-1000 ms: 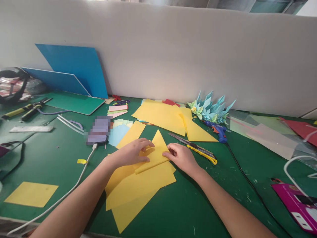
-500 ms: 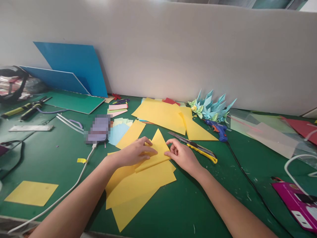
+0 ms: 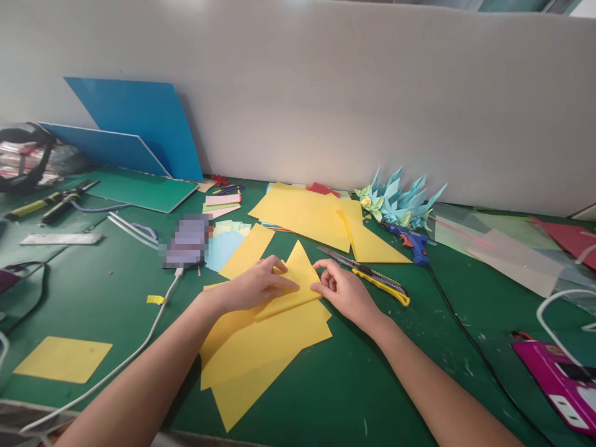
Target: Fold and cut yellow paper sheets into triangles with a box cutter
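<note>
A folded yellow paper (image 3: 303, 278) with a pointed top lies in front of me, over several flat yellow sheets (image 3: 261, 360). My left hand (image 3: 261, 285) rests on its left part, fingers stretched apart across the surface. At the right edge, my right hand (image 3: 342, 287) pinches the fold between thumb and curled index finger. The underside of the fold and part of its left side are hidden. Just beyond my right hand lies a yellow-handled utility knife (image 3: 379, 284), its blade out and pointing to the far left.
A blue glue gun (image 3: 414, 245) and light-blue paper foliage (image 3: 400, 198) sit at the back right. Larger yellow sheets (image 3: 302, 214) lie behind the fold. A blurred phone (image 3: 187, 241) trails a white cable on the left. A pink power strip (image 3: 554, 379) stands at the right.
Both hands keep nearly the same hold on the folded paper. The whole view has shifted very slightly.
</note>
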`<state>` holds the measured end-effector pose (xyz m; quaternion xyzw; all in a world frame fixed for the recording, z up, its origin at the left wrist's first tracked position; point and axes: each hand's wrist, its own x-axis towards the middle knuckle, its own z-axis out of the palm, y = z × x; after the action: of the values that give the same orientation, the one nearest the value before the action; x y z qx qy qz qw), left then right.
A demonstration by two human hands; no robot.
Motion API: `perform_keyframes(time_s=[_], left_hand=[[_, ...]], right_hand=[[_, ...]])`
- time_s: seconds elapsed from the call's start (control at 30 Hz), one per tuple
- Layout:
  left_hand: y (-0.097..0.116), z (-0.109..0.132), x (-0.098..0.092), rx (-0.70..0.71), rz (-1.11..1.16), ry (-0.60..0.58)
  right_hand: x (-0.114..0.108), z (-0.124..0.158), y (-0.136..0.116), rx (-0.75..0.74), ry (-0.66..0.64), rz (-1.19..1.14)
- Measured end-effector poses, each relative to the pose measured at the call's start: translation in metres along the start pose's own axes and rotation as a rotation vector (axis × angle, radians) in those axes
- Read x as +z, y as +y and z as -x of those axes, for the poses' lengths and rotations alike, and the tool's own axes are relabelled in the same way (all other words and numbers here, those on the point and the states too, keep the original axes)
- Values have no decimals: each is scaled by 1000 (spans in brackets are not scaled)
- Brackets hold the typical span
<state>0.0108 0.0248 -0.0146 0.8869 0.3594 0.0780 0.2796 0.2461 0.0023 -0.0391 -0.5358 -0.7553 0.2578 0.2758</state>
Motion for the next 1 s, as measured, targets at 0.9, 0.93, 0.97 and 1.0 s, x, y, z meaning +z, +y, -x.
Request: perform_keyframes(time_s=[0.9,0.93,0.97,1.0], left_hand=[[8,1,-7,-78,6,-89],[8,1,-7,-80,7,-91],[9,1,-7,-83,7,-93],[10,1,-7,-88,6,-96]], right_hand=[[-8,4,1,-233,-9,143],[-9,4,1,-249,-13,144],[-11,5,2,-266,-20,144],[-12,5,2,-281,-27,143]])
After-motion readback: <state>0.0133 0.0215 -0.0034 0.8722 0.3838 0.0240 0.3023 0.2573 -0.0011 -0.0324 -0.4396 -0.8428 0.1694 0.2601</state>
